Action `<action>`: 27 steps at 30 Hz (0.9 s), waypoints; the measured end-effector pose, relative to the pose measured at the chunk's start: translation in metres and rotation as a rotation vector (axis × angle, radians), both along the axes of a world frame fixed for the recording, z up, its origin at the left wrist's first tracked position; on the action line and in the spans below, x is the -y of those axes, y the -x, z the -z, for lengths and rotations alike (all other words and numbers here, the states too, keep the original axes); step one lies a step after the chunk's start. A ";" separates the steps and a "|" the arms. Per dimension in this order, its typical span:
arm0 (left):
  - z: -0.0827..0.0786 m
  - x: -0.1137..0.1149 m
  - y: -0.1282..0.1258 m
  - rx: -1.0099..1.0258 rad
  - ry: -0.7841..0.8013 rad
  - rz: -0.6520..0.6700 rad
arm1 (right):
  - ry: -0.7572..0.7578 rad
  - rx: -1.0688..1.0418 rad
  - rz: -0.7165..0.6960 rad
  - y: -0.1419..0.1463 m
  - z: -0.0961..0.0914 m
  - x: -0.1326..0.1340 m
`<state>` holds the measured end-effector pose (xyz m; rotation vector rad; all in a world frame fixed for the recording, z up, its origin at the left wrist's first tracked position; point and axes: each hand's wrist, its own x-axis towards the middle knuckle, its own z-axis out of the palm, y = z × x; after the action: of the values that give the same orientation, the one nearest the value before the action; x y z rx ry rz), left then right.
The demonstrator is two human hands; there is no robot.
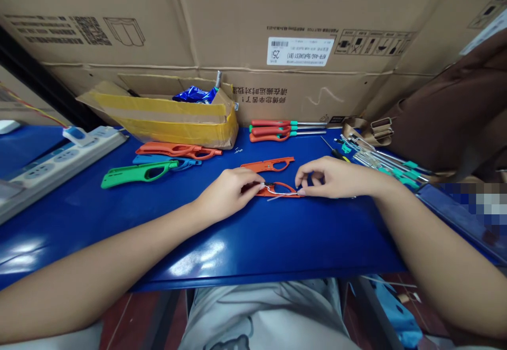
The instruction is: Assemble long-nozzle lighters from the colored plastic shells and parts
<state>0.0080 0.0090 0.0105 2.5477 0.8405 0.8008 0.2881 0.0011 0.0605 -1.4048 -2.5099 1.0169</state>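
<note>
An orange half shell of a utility lighter [279,185] lies on the blue tabletop, with a white wire or thin tube curving over its trigger opening. At the shell's left part, my left hand [227,194] is closed in a pinch beside a small black piece. My right hand [330,178] has its fingers curled, thumb and forefinger at the shell's narrow right end. A thin clear tube [277,197] sticks out by the shell's lower edge. Just behind is another orange half shell [264,164]. My fingers hide part of what they grip.
Green [134,175], blue and orange shells lie at left, near a power strip [59,162]. A taped carton [170,123] stands behind them. Red lighters [273,130] lie at the back; metal-tube parts [390,162], a screwdriver [336,152] and a brown bag [447,102] are at right.
</note>
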 end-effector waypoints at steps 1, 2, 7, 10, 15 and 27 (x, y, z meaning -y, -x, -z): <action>-0.001 0.001 0.000 -0.006 -0.001 0.000 | 0.007 0.016 -0.009 -0.001 0.000 0.000; -0.002 0.002 0.000 -0.015 0.000 0.002 | 0.011 0.028 -0.015 -0.001 0.001 -0.001; -0.010 0.006 0.001 -0.093 0.031 0.018 | 0.052 0.015 0.033 0.003 0.007 -0.004; -0.013 0.007 0.002 -0.123 0.068 0.030 | 0.103 0.048 0.068 0.009 0.006 -0.004; -0.016 0.005 0.000 -0.168 0.078 0.042 | 0.229 0.147 0.105 0.013 -0.003 -0.005; 0.000 0.001 0.004 0.006 -0.014 0.075 | 0.203 -0.375 0.221 0.054 0.027 0.006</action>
<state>0.0042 0.0082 0.0110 2.5712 0.7347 0.7933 0.2338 -0.0046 0.0330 -1.3504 -1.9877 1.3692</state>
